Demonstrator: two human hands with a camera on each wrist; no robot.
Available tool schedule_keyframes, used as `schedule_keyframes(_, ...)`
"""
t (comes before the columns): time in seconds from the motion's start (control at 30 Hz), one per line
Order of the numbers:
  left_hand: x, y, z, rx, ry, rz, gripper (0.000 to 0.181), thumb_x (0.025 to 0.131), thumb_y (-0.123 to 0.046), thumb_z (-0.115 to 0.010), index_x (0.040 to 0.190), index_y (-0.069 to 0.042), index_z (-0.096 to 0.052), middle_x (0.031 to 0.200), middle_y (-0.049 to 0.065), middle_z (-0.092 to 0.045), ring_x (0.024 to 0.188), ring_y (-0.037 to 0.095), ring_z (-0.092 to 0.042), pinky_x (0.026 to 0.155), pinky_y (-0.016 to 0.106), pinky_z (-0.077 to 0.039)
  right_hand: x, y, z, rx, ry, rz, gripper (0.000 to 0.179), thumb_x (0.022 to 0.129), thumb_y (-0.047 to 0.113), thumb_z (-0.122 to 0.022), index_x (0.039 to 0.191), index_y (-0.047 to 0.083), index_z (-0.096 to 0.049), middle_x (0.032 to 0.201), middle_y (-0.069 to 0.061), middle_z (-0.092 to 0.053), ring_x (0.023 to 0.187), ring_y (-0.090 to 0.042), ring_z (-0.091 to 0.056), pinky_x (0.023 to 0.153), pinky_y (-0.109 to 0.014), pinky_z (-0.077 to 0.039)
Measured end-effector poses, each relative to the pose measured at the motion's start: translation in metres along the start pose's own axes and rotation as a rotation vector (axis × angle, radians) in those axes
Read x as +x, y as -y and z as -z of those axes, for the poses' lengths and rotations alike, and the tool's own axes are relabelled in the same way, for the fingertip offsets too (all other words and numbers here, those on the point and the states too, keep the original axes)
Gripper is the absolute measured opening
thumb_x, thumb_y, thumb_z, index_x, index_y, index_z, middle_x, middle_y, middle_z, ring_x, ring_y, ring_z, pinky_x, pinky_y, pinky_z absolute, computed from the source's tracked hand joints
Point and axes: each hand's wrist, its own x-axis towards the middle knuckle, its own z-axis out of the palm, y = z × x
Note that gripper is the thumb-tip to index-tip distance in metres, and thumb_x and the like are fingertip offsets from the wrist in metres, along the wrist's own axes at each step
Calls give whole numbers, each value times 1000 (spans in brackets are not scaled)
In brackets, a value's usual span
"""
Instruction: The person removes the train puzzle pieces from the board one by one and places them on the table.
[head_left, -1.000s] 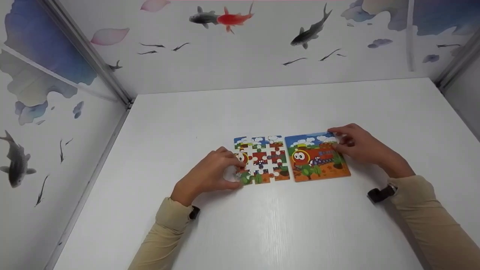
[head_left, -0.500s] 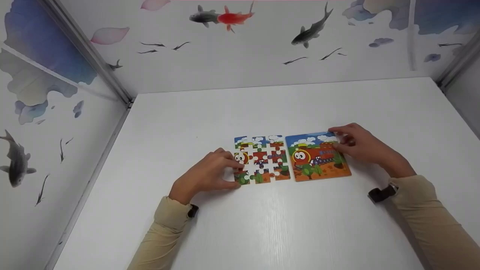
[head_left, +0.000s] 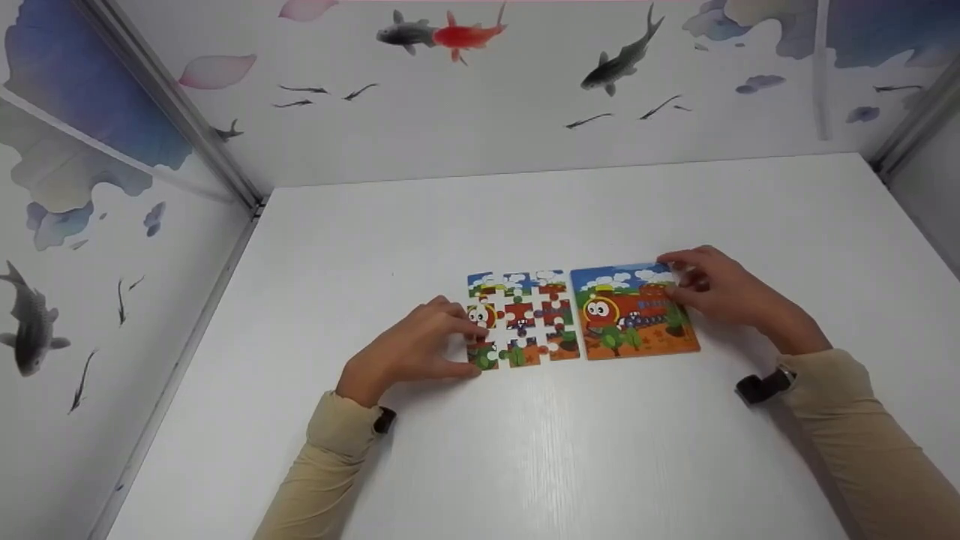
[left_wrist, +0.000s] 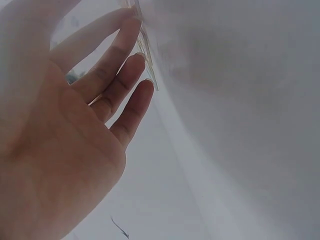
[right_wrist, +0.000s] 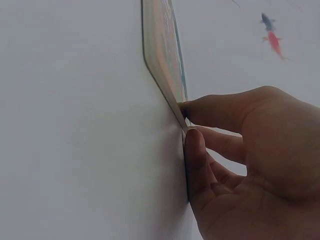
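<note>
Jigsaw puzzle pieces (head_left: 519, 316) lie in a loose square, spread with gaps between them, showing parts of a red train with a face. To their right is a square picture board (head_left: 637, 337) with the same train whole. My left hand (head_left: 412, 346) rests at the left side of the pieces, its fingertips and thumb right at the outer ones. In the left wrist view its fingers (left_wrist: 137, 100) reach loosely to the thin piece edges. My right hand (head_left: 727, 292) pinches the board's top right corner; the right wrist view shows fingertips on both sides of the board's edge (right_wrist: 170, 100).
All of this is on a white table (head_left: 525, 465). A white back wall (head_left: 487, 112) with painted fish and a left side panel (head_left: 150, 300) border the table. A dark wrist strap (head_left: 763, 388) hangs at the right sleeve.
My left hand has drawn back slightly leftward, uncovering more of the piece with the train's face. The board's near edge has shifted a little away from me. My right hand stays in place.
</note>
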Motion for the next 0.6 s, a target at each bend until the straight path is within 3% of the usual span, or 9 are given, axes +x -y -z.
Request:
schedule_keyframes(0.2,5,1,5,-36,-76,29,47,95,-49,-83,132,-20,-80,120,-1,-76,118,21,-62,108,45,-54,-2,2,1,3,1,4,55,108,22,-67,159,13,-49,148,-21,-47,132,-43,-56,112,-59,-53)
schedule_keyframes(0.3,9,4,8,-27,-172,79,45,97,-49,-80,131,-18,-79,121,0,-76,121,22,-64,110,47,-54,-3,2,2,6,3,-2,55,108,22,-68,159,13,-49,149,-21,-47,133,-42,-55,112,-59,-53)
schedule_keyframes(0.47,20,12,12,83,-372,171,50,99,-47,-78,140,-18,-73,134,5,-74,129,27,-66,113,49,-54,-3,3,4,6,3,-4,56,108,25,-67,159,11,-48,149,-22,-49,133,-43,-55,112,-59,-53)
schedule_keyframes(0.6,31,21,15,159,-494,239,61,101,-47,-77,153,-19,-63,148,9,-68,139,30,-63,118,52,-50,-6,5,9,-9,-98,29,53,110,29,-64,158,9,-51,145,-24,-58,127,-44,-61,100,-54,-60)
